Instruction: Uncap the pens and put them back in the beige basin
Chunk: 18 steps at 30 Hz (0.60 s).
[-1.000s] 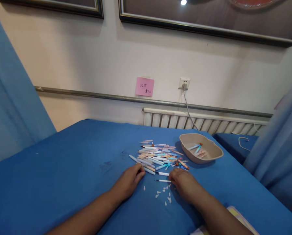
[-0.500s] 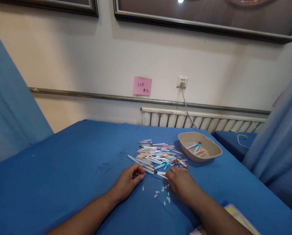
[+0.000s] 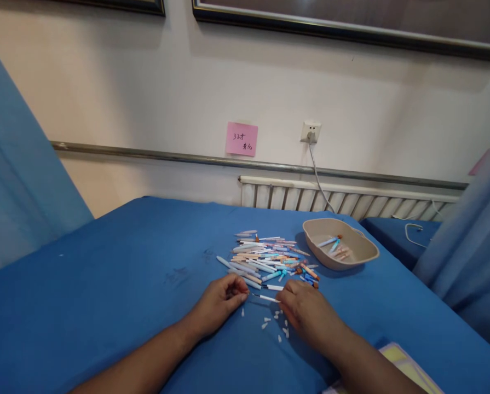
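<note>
On the near middle of the blue-covered surface (image 3: 117,273), as seen from the head camera, both hands rest side by side just in front of a loose pile of pen parts (image 3: 269,257). Right hand (image 3: 306,309): fingers closed in a pinch on one thin white refill (image 3: 265,297), which lies nearly level and points left toward the other hand. Left hand (image 3: 222,301): fingers curled together at the refill's tip; whether they grip a small part cannot be told. Judged step: fitting one refill with a small piece, one unit at a time. Judged next requirement: fine alignment of the refill tip with whatever the left fingers hold, with both wrists kept steady on the cloth. Counts: one refill in hand; roughly ten small white caps (image 3: 280,325) scattered on the cloth just below the hands; several dozen pieces in the pile, too tangled for an exact count; one beige tray (image 3: 365,254) toward the far right corner, holding about four or five pieces; one pink note (image 3: 241,139) and one socket (image 3: 311,132) on the wall behind.
</note>
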Each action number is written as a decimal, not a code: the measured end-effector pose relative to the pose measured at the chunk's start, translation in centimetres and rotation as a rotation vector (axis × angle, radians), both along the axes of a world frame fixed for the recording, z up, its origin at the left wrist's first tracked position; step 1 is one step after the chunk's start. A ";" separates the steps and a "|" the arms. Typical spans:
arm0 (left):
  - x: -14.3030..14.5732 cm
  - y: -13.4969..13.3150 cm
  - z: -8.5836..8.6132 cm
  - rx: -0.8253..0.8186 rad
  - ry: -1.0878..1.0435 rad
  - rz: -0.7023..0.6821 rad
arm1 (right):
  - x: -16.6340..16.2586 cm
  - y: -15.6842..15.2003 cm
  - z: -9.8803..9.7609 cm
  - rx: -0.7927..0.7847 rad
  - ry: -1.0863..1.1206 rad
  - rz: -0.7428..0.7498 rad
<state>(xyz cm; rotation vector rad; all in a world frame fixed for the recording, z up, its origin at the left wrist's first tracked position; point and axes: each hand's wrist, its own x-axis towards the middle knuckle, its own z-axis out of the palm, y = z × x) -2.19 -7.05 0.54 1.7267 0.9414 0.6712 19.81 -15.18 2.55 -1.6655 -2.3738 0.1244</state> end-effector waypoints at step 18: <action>0.1 -0.5 0.3 0.044 0.085 -0.043 | -0.2 -0.2 0.1 -0.022 -0.031 -0.008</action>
